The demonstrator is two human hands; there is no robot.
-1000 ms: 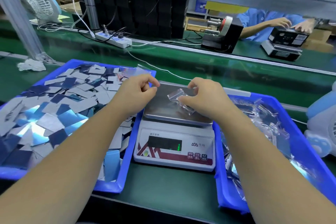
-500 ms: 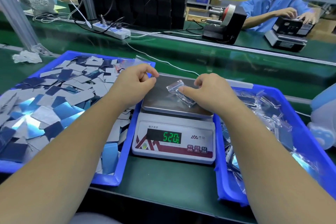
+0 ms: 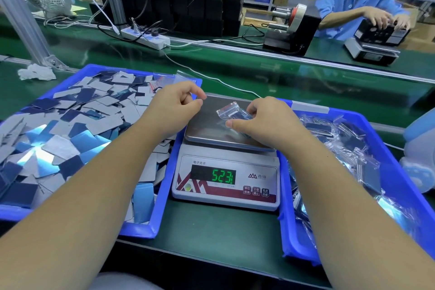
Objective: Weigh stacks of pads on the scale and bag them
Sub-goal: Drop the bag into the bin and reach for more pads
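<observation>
Over scale pan (image 3: 207, 125) | right grip (image 3: 261, 117) pinches bag (image 3: 229, 110), long axis running up-left | left grip (image 3: 174, 103) curled, empty, just left of it.

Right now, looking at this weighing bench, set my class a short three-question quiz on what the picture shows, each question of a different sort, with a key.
1. True or false: the right hand holds a small clear bag over the scale pan.
2. Which tray holds the loose pads? A. the left blue tray B. the right blue tray C. neither
3. Fill in: the scale's green display shows the digits ___.

Key:
1. True.
2. A; the right tray holds bagged pads.
3. 523.
</observation>
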